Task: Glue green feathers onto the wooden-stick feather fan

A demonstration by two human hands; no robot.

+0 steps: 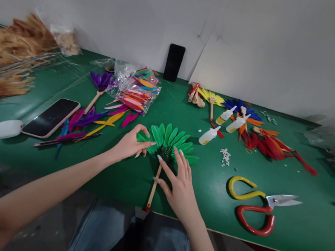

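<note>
Bare forearms (pixel 63 180), hands (pixel 132 142) on fanned feathers (pixel 167 135)

- At six o'clock I see faded blue jeans (pixel 84 232), with a seam down the outer side of each leg.
- Also at six, my feed shows something black (pixel 118 246) between the legs, its shape unclear.
- Toward eight and five, both forearms (pixel 55 192) look bare.
- Long, tapered fingernails (pixel 160 158) show near centre.
</note>
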